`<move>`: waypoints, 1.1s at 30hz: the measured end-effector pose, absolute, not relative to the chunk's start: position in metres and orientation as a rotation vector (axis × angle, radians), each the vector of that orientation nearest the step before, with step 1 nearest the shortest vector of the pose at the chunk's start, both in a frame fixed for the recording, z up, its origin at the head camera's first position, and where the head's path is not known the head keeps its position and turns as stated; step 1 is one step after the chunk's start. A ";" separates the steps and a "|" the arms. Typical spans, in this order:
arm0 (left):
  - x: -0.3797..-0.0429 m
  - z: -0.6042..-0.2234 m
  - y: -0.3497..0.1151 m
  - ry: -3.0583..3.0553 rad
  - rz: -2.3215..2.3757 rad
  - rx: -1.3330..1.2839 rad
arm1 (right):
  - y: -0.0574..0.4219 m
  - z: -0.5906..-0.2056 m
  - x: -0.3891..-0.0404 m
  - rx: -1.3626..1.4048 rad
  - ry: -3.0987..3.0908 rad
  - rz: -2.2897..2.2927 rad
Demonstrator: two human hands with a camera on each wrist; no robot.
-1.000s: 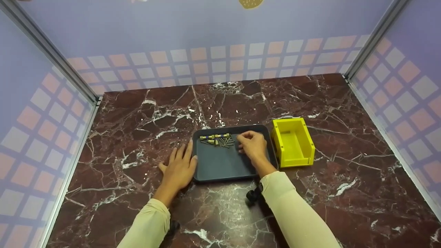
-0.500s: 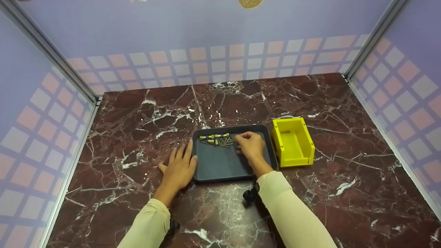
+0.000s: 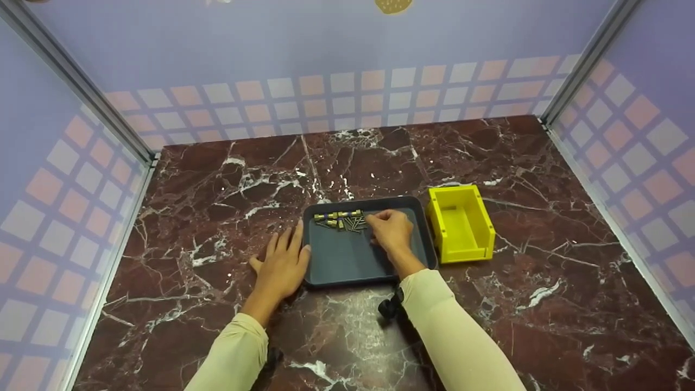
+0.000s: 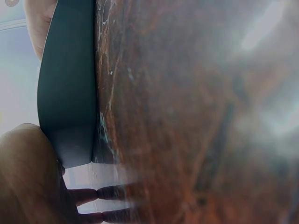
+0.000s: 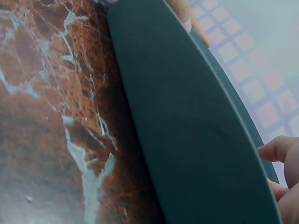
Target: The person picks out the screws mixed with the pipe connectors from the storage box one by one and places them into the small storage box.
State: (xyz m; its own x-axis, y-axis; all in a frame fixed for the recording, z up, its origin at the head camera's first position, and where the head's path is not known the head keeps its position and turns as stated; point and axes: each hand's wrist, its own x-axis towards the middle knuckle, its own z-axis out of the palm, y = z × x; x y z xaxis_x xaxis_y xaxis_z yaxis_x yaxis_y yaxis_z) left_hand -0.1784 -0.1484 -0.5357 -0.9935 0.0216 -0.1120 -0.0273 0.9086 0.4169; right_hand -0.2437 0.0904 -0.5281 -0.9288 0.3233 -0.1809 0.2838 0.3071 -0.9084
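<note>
A dark grey tray [image 3: 353,263] lies on the table. At its far left are several brass-coloured fittings [image 3: 326,217], some with blue bands, and beside them a loose pile of thin screws or nails [image 3: 354,224]. My right hand [image 3: 393,232] is over the tray with bent fingers, thumb and forefinger close together at the pile's right edge. Whether they pinch anything is too small to see; in the right wrist view the tray wall [image 5: 187,121] partly hides the fingers. Flat on the table, my left hand [image 3: 282,266] rests against the tray's left side, fingers straight.
A yellow open-fronted bin [image 3: 461,225] stands just right of the tray, and no contents show in it. The table [image 3: 190,217] is dark red marble-patterned. Panels with a check pattern [image 3: 347,92] close it in at the back and both sides.
My right hand has moved a little to the left over the tray, closer to the pile of thin screws or nails. The left hand, tray and bin stay in place.
</note>
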 end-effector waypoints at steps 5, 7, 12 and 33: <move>-0.178 -0.535 -0.148 2.954 0.638 -0.002 | 0.091 -0.530 -0.244 -0.570 -2.554 1.673; -0.178 -0.534 -0.148 2.956 0.635 0.000 | 0.091 -0.531 -0.244 -0.557 -2.559 1.662; -0.178 -0.534 -0.148 2.952 0.646 0.009 | 0.091 -0.534 -0.245 -0.501 -2.592 1.589; -0.178 -0.535 -0.149 2.967 0.647 0.016 | 0.091 -0.537 -0.245 -0.365 -2.700 1.375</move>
State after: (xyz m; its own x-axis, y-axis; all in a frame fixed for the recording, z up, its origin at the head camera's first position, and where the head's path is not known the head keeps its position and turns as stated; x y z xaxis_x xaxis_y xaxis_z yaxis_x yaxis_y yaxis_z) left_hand -0.1778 -0.1489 -0.5352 -0.9945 0.0327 -0.0996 -0.0117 0.9094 0.4157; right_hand -0.2454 0.0906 -0.5370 -0.9674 0.2517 -0.0281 0.1708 0.5665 -0.8061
